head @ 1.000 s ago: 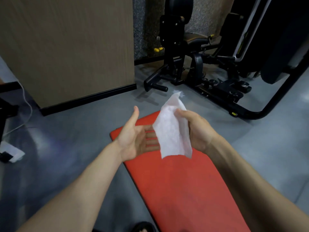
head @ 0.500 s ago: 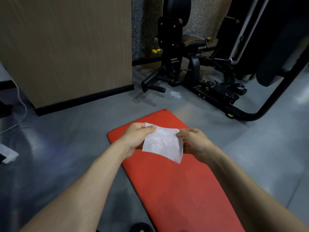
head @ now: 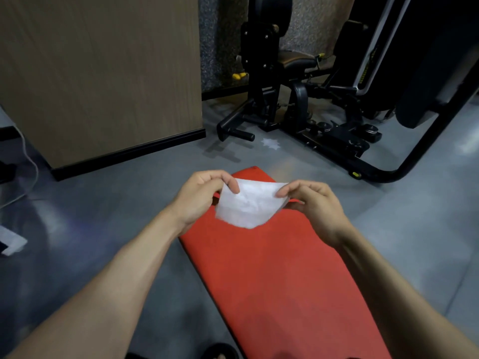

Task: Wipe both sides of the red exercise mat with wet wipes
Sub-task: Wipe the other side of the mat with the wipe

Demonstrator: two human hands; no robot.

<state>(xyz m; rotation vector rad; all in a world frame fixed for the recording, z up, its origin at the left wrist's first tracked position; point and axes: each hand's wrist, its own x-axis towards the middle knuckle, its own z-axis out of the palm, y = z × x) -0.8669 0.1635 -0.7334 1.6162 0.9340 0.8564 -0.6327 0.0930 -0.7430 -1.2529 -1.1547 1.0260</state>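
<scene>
Both hands, left hand (head: 201, 196) and right hand (head: 315, 206), pinch the white wet wipe (head: 248, 204) by its upper corners (mid-frame), above the red exercise mat (head: 272, 281) lying on the grey floor (head: 103, 203).

A grey, smooth floor (head: 134, 203) carries everything here. The red exercise mat (head: 280, 268) lies flat on it, running from the near right edge away toward the middle. At the far right, black gym machines (head: 298, 104) stand on the floor, their curved base tube (head: 383, 174) resting just beyond the mat's far end. A wood-grain partition (head: 98, 73) with a black base strip stands at far left. A white object (head: 11, 243) lies at the left edge, with a thin white cable (head: 32, 161) near it.
</scene>
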